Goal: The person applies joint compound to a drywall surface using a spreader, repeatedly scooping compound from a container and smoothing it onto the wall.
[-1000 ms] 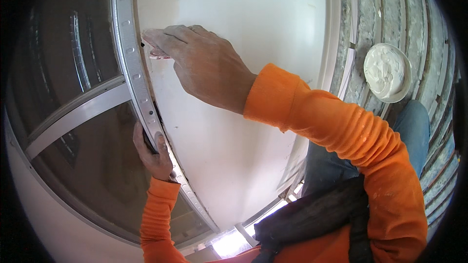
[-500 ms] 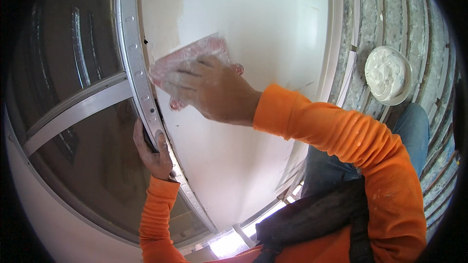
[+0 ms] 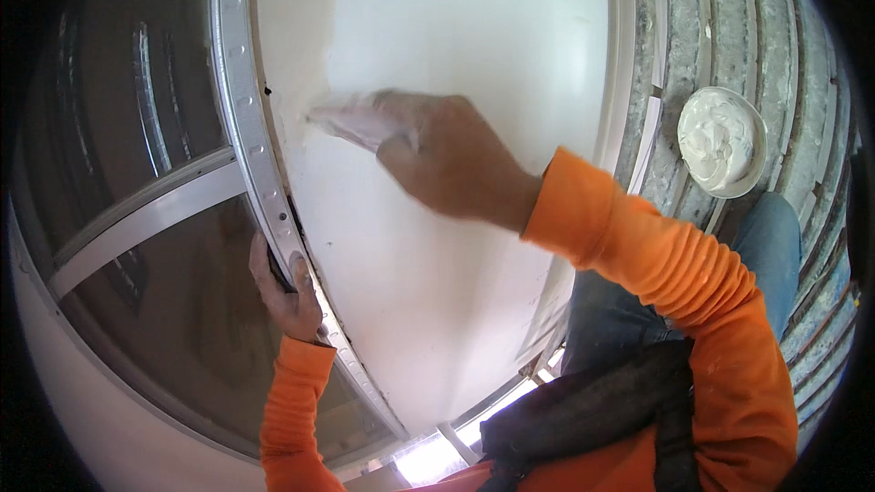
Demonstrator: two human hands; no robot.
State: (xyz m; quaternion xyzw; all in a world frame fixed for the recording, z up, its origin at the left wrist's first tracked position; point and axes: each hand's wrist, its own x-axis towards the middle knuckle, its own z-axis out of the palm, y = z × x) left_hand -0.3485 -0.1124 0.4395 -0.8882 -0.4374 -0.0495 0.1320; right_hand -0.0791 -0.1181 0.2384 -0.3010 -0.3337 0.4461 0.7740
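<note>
My right hand [image 3: 460, 159] is closed round a pale reddish plastic putty spreader [image 3: 349, 118], tilted nearly edge-on and smeared by motion. Its tip is near the left part of a smooth white panel [image 3: 410, 310]; I cannot tell whether it touches. Lower on the left, my left hand [image 3: 293, 302] grips a perforated metal profile [image 3: 239, 96] that runs along the panel's left edge. The thumb lies on the profile's face and the fingers wrap round its outer side. Dust whitens the fingers.
On the slatted, stained boards [image 3: 684, 55] at the right stands a round bowl [image 3: 735, 191] of white putty [image 3: 715, 138], close to my knee [image 3: 770, 241]. Dark glass panes [image 3: 137, 310] with a pale crossbar [image 3: 150, 219] fill the left. A dark strap bag [image 3: 583, 401] hangs at my waist.
My right hand has moved a little to the right and turned, so the spreader went from showing its broad face to nearly edge-on. My left hand keeps its hold.
</note>
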